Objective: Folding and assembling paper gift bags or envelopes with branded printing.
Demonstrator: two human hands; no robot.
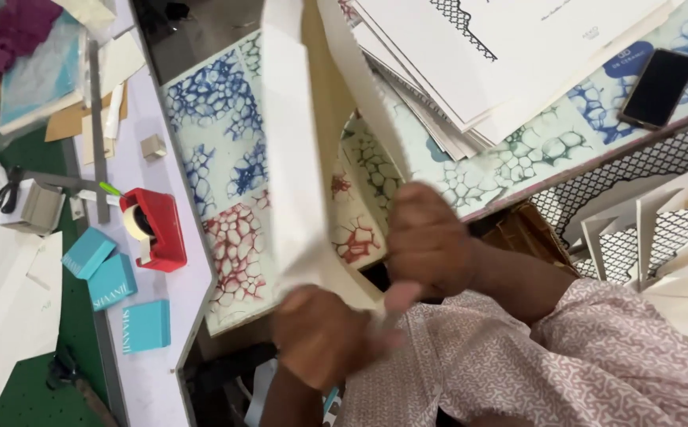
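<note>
1. Left hand (324, 336): low in the head view, fingers curled and closed on the lower end of the folded white card sheet (292, 150); motion blur hides the exact finger positions
2. Right hand (427, 241): just right of the left hand, fingers bent together and pressed on the same lower end of the sheet; the patterned pink sleeve (589, 356) runs off to the lower right
3. Folded white card sheet: held between both hands, rising steeply toward the top edge of the view, its two leaves spread apart in a V with a tan inner face showing between them
4. Worktop (217, 126): surface printed with blue, red and green cell patterns, lying behind the sheet
5. Stack of white printed sheets (502, 55): top right, on the worktop
6. Black phone (659, 87): right of the stack, lying flat, well apart from the hands
7. Red tape dispenser (156, 229): left, on a pale board
8. Teal boxes (114, 285): three, just below the dispenser
</note>
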